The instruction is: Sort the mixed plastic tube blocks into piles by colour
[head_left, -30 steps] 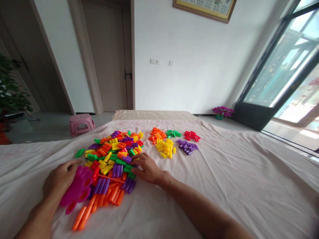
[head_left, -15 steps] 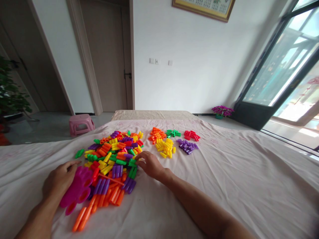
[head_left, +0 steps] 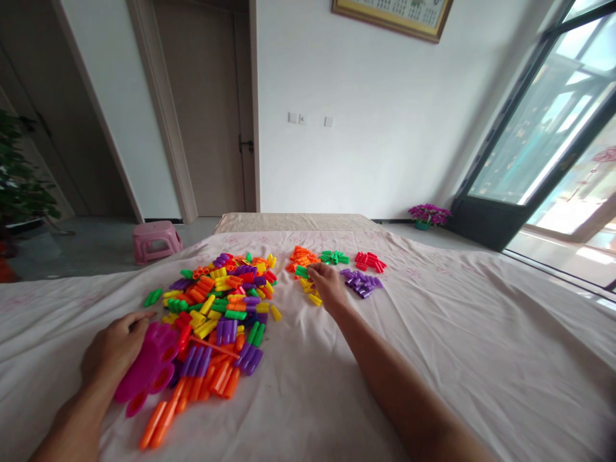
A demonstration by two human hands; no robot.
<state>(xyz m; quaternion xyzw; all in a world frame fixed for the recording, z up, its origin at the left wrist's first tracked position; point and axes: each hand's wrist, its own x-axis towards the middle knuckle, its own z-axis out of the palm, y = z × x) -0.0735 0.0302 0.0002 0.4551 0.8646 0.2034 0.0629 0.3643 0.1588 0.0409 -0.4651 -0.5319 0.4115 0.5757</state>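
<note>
My right hand pinches a green plastic connector block over the small yellow pile, partly covering that pile. Close by lie sorted piles of orange, green, red and purple blocks. My left hand rests at the left edge of a large mixed heap. Its index finger is stretched out and its thumb sits slightly apart; the other fingers are mostly hidden. Beside it lies a magenta plastic piece with rounded lobes; whether they touch, I cannot tell.
A pale, creased cloth covers the table. Joined orange tubes stick out from the heap's near end. Beyond the table stand a pink stool and a potted purple flower.
My right hand has moved from the heap's right edge to the right and away from me, carrying a green block to the yellow pile. My left hand has stayed in place.
</note>
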